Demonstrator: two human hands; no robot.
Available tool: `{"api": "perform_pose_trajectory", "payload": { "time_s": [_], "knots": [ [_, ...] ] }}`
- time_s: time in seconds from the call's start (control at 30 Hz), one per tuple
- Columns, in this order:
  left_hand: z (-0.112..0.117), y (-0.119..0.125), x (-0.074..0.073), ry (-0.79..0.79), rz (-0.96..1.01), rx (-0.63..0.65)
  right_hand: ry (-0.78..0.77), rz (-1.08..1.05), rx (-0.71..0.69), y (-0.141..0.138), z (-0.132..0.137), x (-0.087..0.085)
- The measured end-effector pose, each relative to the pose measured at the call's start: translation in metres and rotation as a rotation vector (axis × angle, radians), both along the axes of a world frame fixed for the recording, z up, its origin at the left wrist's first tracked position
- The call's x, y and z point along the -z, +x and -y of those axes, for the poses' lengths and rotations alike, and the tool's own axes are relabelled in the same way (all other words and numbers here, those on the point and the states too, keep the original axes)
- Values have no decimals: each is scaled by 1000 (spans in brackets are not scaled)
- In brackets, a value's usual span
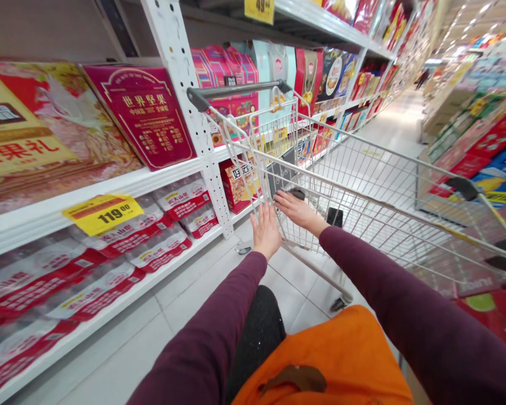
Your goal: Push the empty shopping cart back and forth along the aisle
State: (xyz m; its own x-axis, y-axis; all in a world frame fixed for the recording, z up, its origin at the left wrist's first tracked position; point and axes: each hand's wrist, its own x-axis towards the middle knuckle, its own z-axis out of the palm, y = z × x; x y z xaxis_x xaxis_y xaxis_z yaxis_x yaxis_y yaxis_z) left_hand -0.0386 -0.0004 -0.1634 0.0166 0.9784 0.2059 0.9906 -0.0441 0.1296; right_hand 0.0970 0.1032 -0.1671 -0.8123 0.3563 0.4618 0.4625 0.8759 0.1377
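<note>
A wire shopping cart (362,194) stands before me, its grey handle bar (244,90) near the shelf on the left. My left hand (266,232) reaches toward the near side of the cart with fingers spread and nothing in them. Beside it, my right hand (298,211) lies flat with fingers stretched out, close to the wire side. Whether either palm presses on the wires, I cannot tell. Behind the fingers, a dark grey panel (281,170) shows on the cart. A small black object (334,217) appears through the mesh, too unclear to name.
White shelving (168,183) runs along the left with gift boxes (145,115) and shrink-wrapped bottle packs (160,247). A yellow price tag (105,214) juts from its edge. Stacked goods (480,146) line the right. The tiled aisle (398,115) stretches ahead; a distant person (422,79) is there.
</note>
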Motion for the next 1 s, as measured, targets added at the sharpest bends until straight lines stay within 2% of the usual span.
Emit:
{"api": "perform_pose_trajectory", "payload": {
  "time_s": [0.07, 0.13, 0.2, 0.33, 0.4, 0.5, 0.57, 0.67, 0.77, 0.87, 0.93, 1.0],
  "knots": [
    [1, -4, 1, -3, -4, -2, -26, 64, -3, 4, 4, 16],
    [2, -8, 0, -3, -1, -6, -30, 76, -9, 5, 4, 17],
    [1, -11, -3, 3, 5, -16, 3, 29, -24, 0, 0, 1],
    [-2, -13, -8, 25, 15, -29, 99, -104, -53, -27, -16, -53],
    [-3, -14, -8, 27, 17, -27, 123, -126, -56, -45, -25, -75],
    [-4, -19, -5, 19, 21, -32, 132, -109, -36, -67, -36, -86],
    [-3, -25, -1, 10, 22, -48, 124, -63, -37, -74, -39, -77],
    [-2, -38, 2, 2, 20, -75, 118, 46, -95, -71, -37, -48],
    [-4, -51, -6, 11, 28, -97, 116, 148, -152, -60, -29, -19],
    [-15, -60, -32, 49, 38, -116, 134, 200, -154, -49, -25, -6],
    [-28, -60, -55, 107, 25, -111, 140, 197, -146, -44, -24, -5],
    [-41, -53, -80, 183, -28, -44, 126, 161, -135, -39, -25, -6]
  ]
}}
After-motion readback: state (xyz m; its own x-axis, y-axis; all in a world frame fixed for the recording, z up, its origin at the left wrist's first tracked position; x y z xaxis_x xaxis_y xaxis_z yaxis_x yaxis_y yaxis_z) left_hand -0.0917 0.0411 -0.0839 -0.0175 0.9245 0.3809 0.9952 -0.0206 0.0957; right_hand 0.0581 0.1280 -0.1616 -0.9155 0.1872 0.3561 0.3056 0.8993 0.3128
